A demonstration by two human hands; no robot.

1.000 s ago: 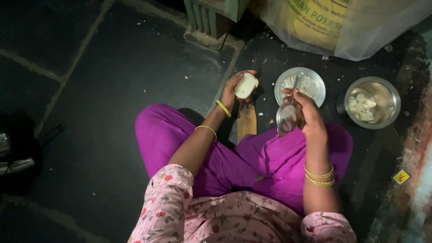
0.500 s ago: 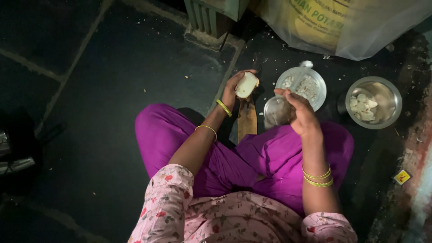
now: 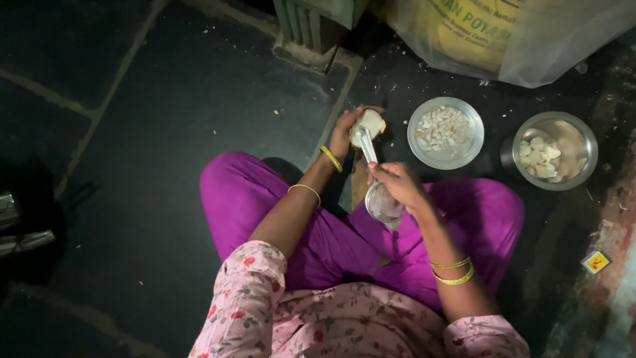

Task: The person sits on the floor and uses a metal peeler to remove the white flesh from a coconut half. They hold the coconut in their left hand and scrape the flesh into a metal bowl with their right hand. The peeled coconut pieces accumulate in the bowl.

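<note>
I sit on the floor in purple trousers. My left hand point(image 3: 346, 134) holds up a pale, rounded chunk of food point(image 3: 371, 122). My right hand point(image 3: 399, 185) grips a shiny metal ladle-like utensil point(image 3: 383, 203) by its round end, just above my lap. The flat handle points up and its tip rests against the pale chunk. To the right of both hands lies a steel plate point(image 3: 411, 137) strewn with small white bits. A steel bowl point(image 3: 516, 160) with larger white chunks stands further right.
A big clear plastic sack point(image 3: 523, 40) with a yellow bag inside leans at the top right. A green slatted object point(image 3: 318, 16) stands at the top centre. A small yellow and red packet point(image 3: 595, 261) lies at the right. A dark object with metal parts point(image 3: 16, 222) sits far left.
My right hand has pulled back from over the steel plate toward my lap. The utensil has turned so that its handle tip now meets the pale chunk. My left hand barely moved.
</note>
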